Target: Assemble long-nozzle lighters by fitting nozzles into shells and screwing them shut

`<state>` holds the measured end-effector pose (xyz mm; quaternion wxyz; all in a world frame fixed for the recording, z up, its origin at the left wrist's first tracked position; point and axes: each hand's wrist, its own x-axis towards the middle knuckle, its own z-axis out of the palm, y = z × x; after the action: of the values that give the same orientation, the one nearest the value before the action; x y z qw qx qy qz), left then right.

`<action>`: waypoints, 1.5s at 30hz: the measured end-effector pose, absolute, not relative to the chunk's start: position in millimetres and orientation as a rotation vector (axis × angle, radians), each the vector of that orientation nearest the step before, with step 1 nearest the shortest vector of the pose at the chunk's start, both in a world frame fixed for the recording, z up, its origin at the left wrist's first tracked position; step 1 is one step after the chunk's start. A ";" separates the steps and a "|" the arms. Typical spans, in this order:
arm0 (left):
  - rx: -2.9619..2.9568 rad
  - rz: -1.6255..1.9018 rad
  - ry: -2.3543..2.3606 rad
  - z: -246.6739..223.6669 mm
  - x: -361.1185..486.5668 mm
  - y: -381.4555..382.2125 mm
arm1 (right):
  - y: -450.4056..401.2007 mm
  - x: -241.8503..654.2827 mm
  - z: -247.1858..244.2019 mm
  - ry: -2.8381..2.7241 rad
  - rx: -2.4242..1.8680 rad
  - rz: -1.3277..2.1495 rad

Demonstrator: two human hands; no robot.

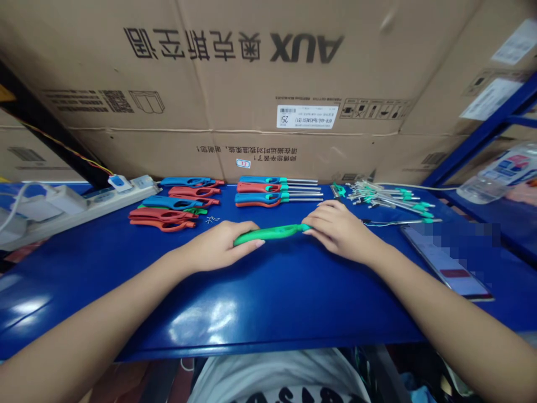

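Left hand (213, 245) grips one green handle (272, 233) and the right (335, 226) pinches its teal tip (305, 228); apart, equally near, they bracket its crosswise length over the worktop (201, 324). Beyond: four rodded lighters (255, 198), perhaps eight overlapping bare handles (145, 214), uncountable tangled rods (423, 207).

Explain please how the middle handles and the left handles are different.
The middle handles have metal rods at their right ends; the left handles show none. Teal collars join those rods to the middle handles, while no such collars are seen on the left handles. The left handles include a green one; the middle handles show only blue and red-orange. Both lie on the blue table.
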<state>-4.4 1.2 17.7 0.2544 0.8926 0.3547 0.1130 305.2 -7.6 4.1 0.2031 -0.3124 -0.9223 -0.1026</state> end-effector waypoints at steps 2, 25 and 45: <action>2.289 0.363 0.938 15.4 0.4 -3.1 | -11.5 299.8 1.7 -2.568 -0.812 -0.343; 2.140 0.371 0.853 7.9 2.4 -4.2 | -20.5 287.5 -17.5 -2.481 -0.687 -0.226; 2.418 0.185 0.930 9.7 2.4 -3.1 | -14.5 289.5 -15.8 -2.688 -0.802 -0.140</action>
<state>2.4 -3.1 9.7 0.2691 0.8967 0.3448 0.0687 289.5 -14.5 -15.8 0.1658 -0.2815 -0.9438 -0.0493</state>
